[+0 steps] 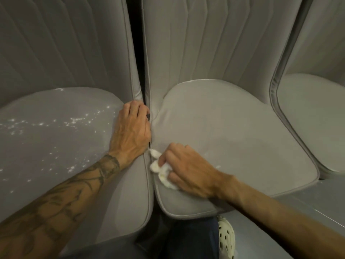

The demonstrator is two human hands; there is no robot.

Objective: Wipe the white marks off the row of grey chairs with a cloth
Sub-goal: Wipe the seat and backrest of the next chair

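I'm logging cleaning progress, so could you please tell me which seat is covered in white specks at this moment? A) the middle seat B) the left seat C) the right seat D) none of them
B: the left seat is scattered with white specks, while the middle seat, where the right hand presses the cloth, looks almost clean.

A seating area of some kind, perhaps a dining room or waiting space; which one cannot be told. Matching grey upholstered chairs (224,128) with channel-stitched backs stand side by side in a tight row on a smooth grey floor (280,230).
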